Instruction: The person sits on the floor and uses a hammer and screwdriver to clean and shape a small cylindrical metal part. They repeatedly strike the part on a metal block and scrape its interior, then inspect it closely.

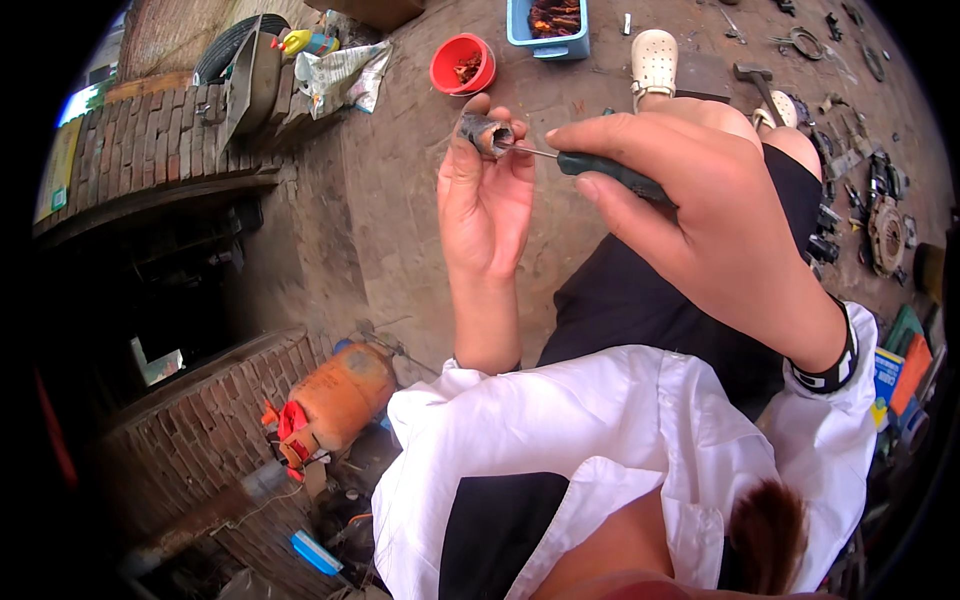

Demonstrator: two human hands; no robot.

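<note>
Between the thumb and fingers of my left hand (487,225) is a short, dirty metal cylinder (478,131), its hollow, rough-edged end turned toward the right. My right hand (725,215) is wrapped round the dark handle of a screwdriver (600,170), with the index finger laid along it. The thin shaft points left, and its tip is at the cylinder's open end. How far the tip reaches inside cannot be made out. Both hands are raised in front of my dark shorts (640,300).
Beyond my hands stand a red bucket (440,72) and a blue bin (550,47), both holding reddish-brown scraps. A hammer (758,80) and several metal parts, one a round disc (886,235), lie on the floor at right. An orange tank (345,395) is at left by brickwork.
</note>
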